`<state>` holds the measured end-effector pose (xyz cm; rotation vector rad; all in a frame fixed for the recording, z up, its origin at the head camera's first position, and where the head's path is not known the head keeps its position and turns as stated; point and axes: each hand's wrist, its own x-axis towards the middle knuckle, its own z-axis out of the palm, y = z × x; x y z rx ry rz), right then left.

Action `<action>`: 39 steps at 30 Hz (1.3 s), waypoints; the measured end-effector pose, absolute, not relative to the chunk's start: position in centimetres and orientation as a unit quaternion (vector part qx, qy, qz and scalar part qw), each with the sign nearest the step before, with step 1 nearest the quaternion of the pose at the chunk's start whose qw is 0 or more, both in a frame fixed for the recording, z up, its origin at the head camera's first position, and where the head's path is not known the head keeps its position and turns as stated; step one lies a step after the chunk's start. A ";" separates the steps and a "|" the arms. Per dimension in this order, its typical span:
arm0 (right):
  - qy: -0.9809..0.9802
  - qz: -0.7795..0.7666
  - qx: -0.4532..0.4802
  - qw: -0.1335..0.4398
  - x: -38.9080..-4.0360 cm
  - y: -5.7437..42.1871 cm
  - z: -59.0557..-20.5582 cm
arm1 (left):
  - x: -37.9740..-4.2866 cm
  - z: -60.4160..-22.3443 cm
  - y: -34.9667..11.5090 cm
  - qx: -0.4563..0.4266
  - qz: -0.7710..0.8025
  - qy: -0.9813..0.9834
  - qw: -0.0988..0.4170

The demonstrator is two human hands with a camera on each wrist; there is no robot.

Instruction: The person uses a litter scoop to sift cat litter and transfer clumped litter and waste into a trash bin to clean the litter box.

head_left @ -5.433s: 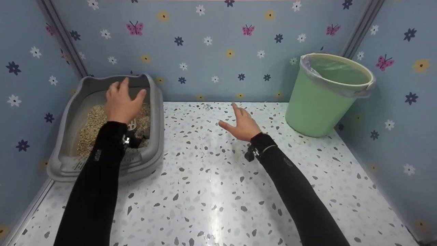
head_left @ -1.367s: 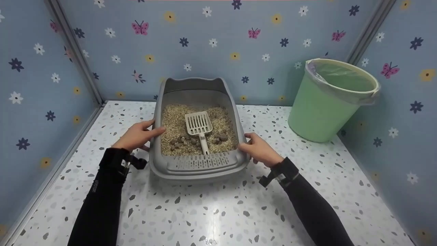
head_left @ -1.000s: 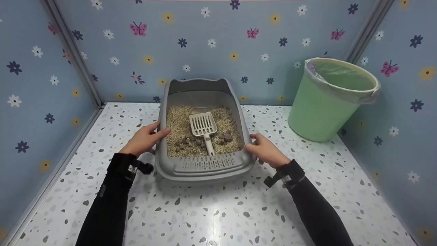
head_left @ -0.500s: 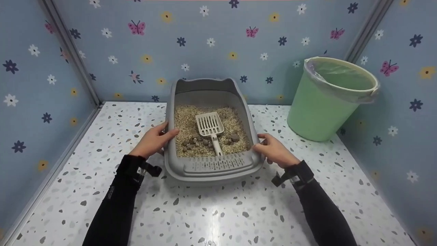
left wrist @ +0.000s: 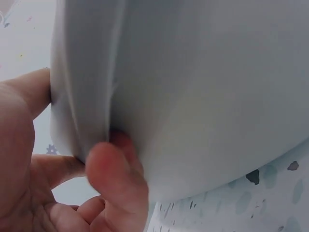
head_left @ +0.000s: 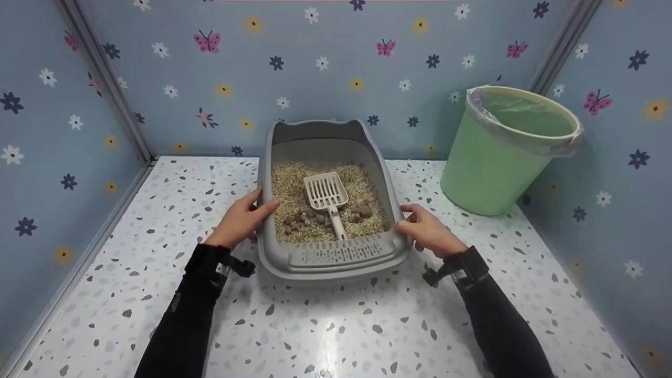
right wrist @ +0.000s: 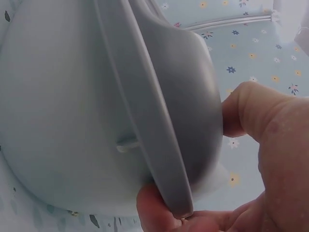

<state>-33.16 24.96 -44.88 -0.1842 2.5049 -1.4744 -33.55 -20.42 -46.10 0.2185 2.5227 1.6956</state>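
Note:
A grey litter box (head_left: 336, 270) stands mid-table in the head view, its high back toward the wall. My left hand (head_left: 239, 220) grips its left rim, thumb over the top. In the left wrist view, fingers (left wrist: 116, 179) curl under the rim's lower edge. On the other side my right hand (head_left: 430, 231) grips the front right rim; the right wrist view has its thumb on top and fingertips (right wrist: 157, 210) hooked beneath the lip. Inside, a cream slotted litter scoop (head_left: 326, 191) lies on tan litter pellets (head_left: 289, 181), among several brown clumps (head_left: 365, 211).
At the back right stands a green bin (head_left: 488, 163) with a clear liner over its rim. Blue flower-print walls (head_left: 336, 79) close off the back and both sides. The speckled white tabletop (head_left: 325, 325) runs underneath everything.
The litter box went from the left back corner to mid-table, the scoop riding along. Both hands, earlier open in the air, took its rims; over the last second it slid slightly right.

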 end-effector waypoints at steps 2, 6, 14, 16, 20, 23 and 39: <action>0.860 -0.493 -0.066 0.116 -33.2 25.1 -44.6 | -33.6 -46.1 -20.3 0.071 0.556 0.827 0.049; 0.877 -0.455 -0.083 0.128 -33.2 25.1 -43.7 | -33.6 -45.7 -20.3 0.065 0.553 0.828 0.067; 0.937 -0.334 -0.096 0.037 -33.6 22.6 -39.6 | -34.4 -45.9 -20.1 0.049 0.563 0.822 0.070; 0.938 -0.332 -0.101 0.021 -33.8 21.3 -38.4 | -34.6 -46.2 -20.0 0.050 0.569 0.819 0.062; 0.940 -0.315 -0.131 0.028 -34.3 18.2 -36.3 | -34.6 -46.7 -19.9 0.049 0.577 0.814 0.055; 0.950 -0.263 -0.158 0.052 -35.0 15.7 -35.5 | -34.6 -46.7 -19.9 0.041 0.583 0.810 0.057; 0.961 -0.078 -0.177 0.198 -39.6 8.6 -39.5 | -34.3 -47.0 -19.8 0.034 0.593 0.803 0.052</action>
